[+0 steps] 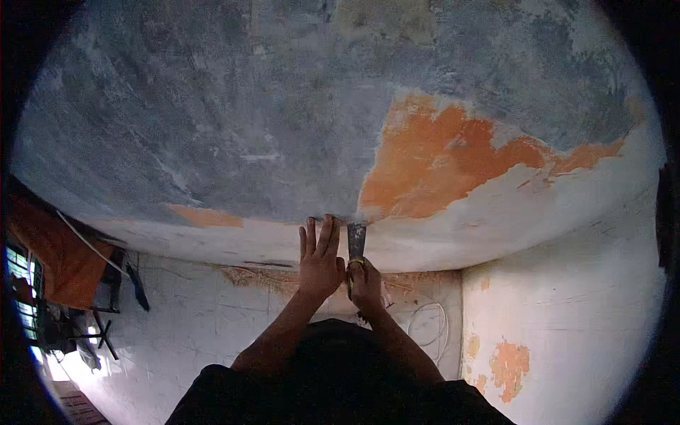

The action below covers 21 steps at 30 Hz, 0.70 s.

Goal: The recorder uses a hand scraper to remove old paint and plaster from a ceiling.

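My right hand (366, 284) grips the handle of a scraper (356, 239), its flat grey blade pointing away from me. The blade's edge meets the large surface (276, 133) where bare grey joins the white coating (441, 239). Just left of the blade, my left hand (320, 260) is raised with its fingers extended and their tips at the same border; it holds nothing. An orange layer (435, 159) with ragged edges shows right of the blade, and a smaller orange strip (210, 216) lies to the left.
A pale wall (563, 313) with orange patches stands at right. A looped white cable (443, 324) hangs by the corner behind my right arm. At far left are an orange cloth (69, 260), a white cord (93, 244), a barred window (21, 287) and dark items partly in glare.
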Each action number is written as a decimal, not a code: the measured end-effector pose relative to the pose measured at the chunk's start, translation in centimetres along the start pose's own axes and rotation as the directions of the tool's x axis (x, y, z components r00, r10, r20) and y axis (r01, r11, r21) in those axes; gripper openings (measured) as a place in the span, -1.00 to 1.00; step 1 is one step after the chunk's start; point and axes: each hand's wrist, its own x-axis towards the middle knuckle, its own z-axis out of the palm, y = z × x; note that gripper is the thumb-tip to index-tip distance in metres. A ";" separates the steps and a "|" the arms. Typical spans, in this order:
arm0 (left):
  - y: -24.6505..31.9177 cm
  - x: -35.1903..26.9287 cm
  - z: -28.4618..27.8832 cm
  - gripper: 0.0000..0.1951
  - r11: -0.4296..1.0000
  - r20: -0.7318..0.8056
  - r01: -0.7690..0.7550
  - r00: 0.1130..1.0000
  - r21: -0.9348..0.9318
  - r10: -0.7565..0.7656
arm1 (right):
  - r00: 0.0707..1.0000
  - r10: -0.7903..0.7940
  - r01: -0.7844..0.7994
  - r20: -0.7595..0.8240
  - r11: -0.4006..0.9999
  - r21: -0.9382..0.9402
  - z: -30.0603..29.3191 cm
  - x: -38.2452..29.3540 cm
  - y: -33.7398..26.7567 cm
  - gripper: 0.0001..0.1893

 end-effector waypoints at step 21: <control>0.2 0.4 -0.1 -0.22 0.999 -0.020 0.005 1.000 -0.039 -0.006 | 0.995 -0.089 0.097 -0.047 0.977 0.192 0.2 1.0 2.6 -0.72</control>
